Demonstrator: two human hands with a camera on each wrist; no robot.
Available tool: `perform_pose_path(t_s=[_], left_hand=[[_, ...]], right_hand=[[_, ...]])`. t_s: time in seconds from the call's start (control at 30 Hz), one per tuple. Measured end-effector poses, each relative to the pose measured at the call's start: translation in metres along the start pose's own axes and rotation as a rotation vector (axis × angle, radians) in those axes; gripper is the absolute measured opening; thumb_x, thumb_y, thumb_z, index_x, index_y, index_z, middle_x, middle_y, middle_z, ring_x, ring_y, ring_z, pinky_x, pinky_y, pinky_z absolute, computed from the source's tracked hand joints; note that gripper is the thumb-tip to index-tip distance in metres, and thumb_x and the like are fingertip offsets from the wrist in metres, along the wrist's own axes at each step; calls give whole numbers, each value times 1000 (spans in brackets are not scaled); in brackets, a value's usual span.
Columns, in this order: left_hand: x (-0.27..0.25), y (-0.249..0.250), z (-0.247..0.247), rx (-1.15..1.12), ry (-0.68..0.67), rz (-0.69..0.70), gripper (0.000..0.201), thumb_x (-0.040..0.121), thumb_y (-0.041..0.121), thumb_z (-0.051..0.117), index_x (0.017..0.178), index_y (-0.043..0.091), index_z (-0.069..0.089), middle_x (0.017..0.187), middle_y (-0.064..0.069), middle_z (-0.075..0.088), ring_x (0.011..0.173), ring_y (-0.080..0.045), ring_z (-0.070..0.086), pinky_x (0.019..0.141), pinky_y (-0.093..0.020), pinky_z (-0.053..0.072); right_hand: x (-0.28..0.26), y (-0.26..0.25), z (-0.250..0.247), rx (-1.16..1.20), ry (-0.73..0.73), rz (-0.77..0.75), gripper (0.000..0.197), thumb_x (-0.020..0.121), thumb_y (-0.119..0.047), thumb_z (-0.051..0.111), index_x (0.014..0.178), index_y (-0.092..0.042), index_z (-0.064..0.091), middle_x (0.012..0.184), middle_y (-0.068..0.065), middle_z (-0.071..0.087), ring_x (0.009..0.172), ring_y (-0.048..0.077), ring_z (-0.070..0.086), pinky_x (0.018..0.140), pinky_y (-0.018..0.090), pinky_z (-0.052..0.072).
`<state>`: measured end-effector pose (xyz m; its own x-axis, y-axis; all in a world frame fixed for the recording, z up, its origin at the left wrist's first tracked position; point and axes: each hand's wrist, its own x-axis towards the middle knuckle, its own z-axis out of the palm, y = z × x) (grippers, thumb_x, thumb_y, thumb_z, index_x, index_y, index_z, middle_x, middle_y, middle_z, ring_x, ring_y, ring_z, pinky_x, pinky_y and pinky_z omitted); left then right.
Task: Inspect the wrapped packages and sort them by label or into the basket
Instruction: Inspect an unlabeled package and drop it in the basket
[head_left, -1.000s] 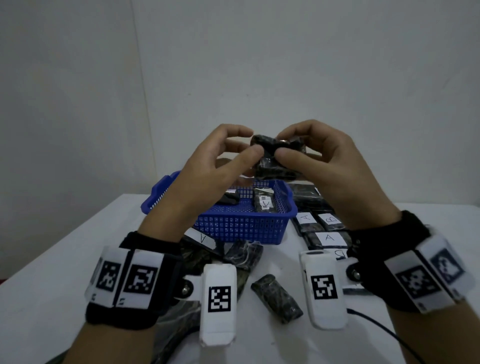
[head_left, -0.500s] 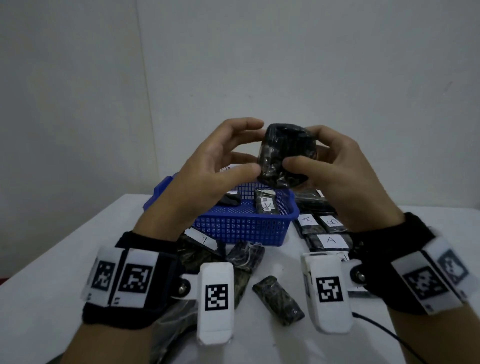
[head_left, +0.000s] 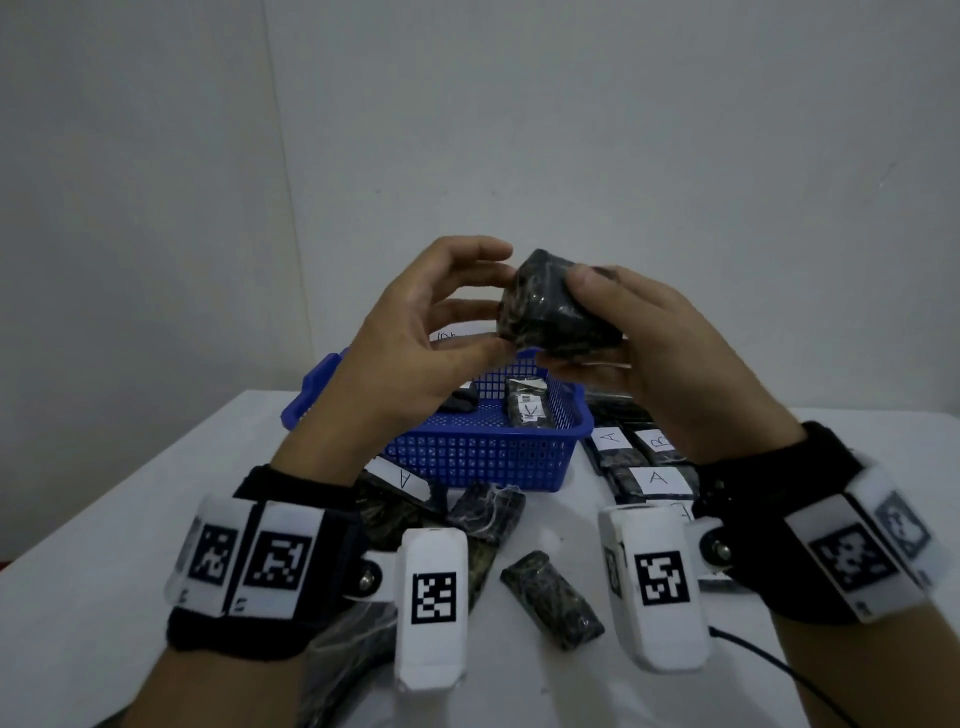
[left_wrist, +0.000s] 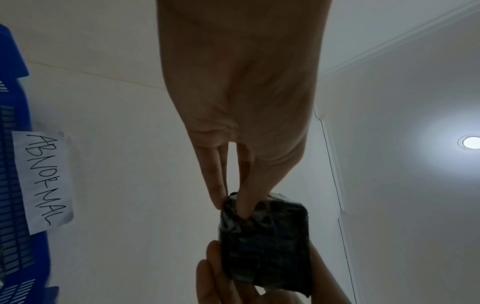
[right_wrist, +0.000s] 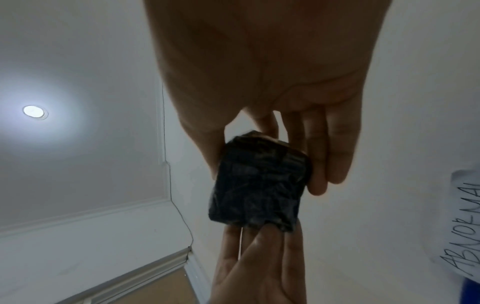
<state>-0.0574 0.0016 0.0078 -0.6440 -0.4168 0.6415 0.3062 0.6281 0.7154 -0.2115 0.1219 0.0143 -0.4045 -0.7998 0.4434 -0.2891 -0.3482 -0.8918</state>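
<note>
A dark wrapped package (head_left: 556, 306) is held up in the air above the blue basket (head_left: 483, 457), with no label showing on its visible faces. My left hand (head_left: 493, 301) pinches its left end; in the left wrist view two fingertips (left_wrist: 233, 203) nip the crinkled wrap at a corner of the package (left_wrist: 267, 242). My right hand (head_left: 576, 322) grips the other end, thumb on top and fingers underneath. The right wrist view shows the package (right_wrist: 259, 185) between thumb and fingers.
The basket carries a paper label reading ABNORMAL (left_wrist: 44, 181) and holds packages (head_left: 527, 410). Packages labelled A (head_left: 613, 439) and B (head_left: 660, 441) lie in rows to its right. Loose unlabelled packages (head_left: 550, 592) lie on the white table (head_left: 130, 519) in front, near an A-labelled one (head_left: 400, 475).
Both hands have turned the package over in the air, from lying flat and lengthwise to a tilted pose. My right thumb now lies on top of it.
</note>
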Motion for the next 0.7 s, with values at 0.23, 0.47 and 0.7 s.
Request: perform_pose_path(t_s=[0.23, 0.47, 0.7], left_hand=[[1, 1, 1, -63, -39, -128, 40, 96, 26, 62, 135, 23, 54, 123, -1, 67, 104, -18, 70, 86, -38, 60], [0, 2, -3, -65, 2, -107, 54, 81, 25, 72, 132, 19, 56, 123, 2, 67, 96, -24, 73, 87, -37, 60], [-1, 1, -3, -26, -54, -62, 58, 86, 9, 75, 137, 21, 51, 133, 8, 58, 103, -20, 69, 88, -35, 58]], right_hand=[[-3, -1, -1, -134, 143, -234, 35, 84, -20, 79, 113, -9, 64, 98, 10, 77, 82, 21, 77, 70, 27, 60], [-5, -2, 2, -41, 40, -140, 49, 86, -38, 74, 128, -18, 59, 118, 3, 71, 102, 15, 72, 76, 30, 62], [-1, 2, -1, 12, 55, -58, 28, 95, -10, 65, 122, -4, 62, 97, 11, 78, 83, 23, 77, 63, 31, 61]])
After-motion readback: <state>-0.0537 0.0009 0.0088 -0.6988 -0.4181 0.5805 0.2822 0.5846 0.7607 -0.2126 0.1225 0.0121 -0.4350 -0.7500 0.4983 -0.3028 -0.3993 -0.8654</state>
